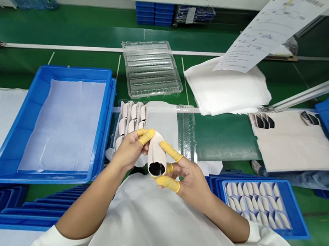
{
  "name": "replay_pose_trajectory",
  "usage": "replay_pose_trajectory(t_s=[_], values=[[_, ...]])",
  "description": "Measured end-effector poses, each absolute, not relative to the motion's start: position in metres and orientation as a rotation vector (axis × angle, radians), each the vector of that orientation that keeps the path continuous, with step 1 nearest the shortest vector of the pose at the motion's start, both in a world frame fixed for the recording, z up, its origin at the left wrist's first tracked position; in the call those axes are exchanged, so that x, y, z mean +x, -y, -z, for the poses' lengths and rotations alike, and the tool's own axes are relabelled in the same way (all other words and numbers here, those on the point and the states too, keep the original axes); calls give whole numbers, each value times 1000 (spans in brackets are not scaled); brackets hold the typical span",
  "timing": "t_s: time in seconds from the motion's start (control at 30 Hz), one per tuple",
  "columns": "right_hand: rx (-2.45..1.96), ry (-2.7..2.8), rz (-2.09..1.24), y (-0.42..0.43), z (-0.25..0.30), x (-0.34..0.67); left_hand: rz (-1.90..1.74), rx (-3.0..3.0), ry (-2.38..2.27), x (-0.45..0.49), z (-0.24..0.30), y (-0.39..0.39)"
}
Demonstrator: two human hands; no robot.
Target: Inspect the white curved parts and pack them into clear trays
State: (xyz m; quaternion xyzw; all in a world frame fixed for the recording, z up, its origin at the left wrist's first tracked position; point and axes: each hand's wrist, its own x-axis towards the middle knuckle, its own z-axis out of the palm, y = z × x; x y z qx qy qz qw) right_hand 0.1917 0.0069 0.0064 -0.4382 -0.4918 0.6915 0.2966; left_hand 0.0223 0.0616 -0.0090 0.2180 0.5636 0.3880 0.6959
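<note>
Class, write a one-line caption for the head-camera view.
Left hand and right hand, wearing yellow finger cots, hold a pale roll beside a blue tray.

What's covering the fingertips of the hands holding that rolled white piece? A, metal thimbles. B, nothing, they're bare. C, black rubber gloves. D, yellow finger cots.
D. The yellow finger cots cover several fingertips on the left hand and the right hand, which hold the rolled white piece.

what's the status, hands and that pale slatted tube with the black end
Left hand, right hand holding pale slatted tube. Yellow finger cots on. Clear plastic tray beyond hands.
</note>
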Motion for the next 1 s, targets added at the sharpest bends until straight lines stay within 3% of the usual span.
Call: replay_pose_trajectory(t_s=[0.13, 0.47, 0.67, 0.77, 1.0], values=[[-1042, 1228, -1913, -4, -5, 190, -1013, 467, -1234, 24, 2, -59], [-671, 353, -2428, -1, -5, 176, -1454, 487, -1192, 35, -10, -47], [-452, 213, -2583, 4, -4, 173, -1401, 308, -1084, 39, -10, -43], [-546, 306, -2482, 3, -6, 174, -1401, 347, -1087, 36, -7, -44], [-1031, 865, -1846, -13, -6, 187, -1313, 791, -1066, 18, 0, -27]])
